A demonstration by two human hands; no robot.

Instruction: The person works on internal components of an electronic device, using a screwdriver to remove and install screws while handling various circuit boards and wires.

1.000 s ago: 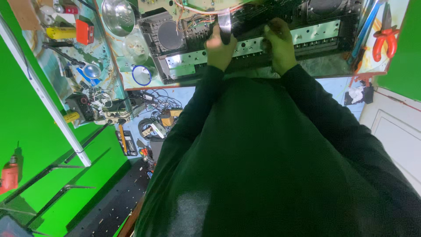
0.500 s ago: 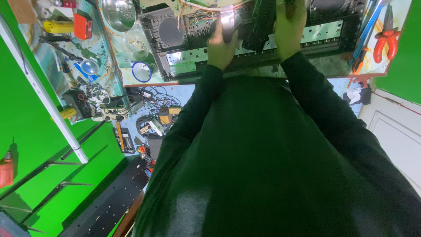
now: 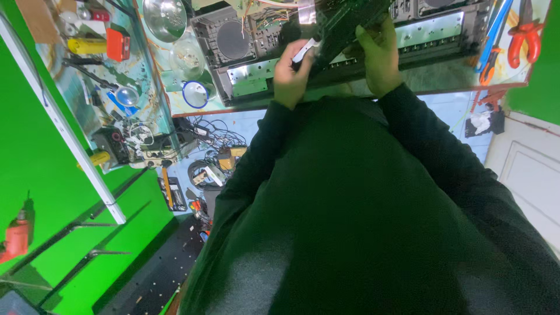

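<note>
- Our left hand [image 3: 291, 73] pinches a white strip [image 3: 303, 52].
- Our right hand [image 3: 380, 55] grips a dark circuit board [image 3: 344, 23] above the open device [image 3: 245, 70].

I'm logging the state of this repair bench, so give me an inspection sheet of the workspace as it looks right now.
Surface: workbench with a pale, stained top, crowded.
Job's things: dark circuit board lifted at a tilt over an opened grey electronics chassis with a round speaker grille.
Clutter: metal bowl, blue ring, yellow tool, red box, red-handled pliers.
Hands: left hand pinches a small white piece at the board's edge; right hand grips the board.
Cables: tangled wires below the bench edge.
Surroundings: green wall, white rail, red drill at left.
</note>
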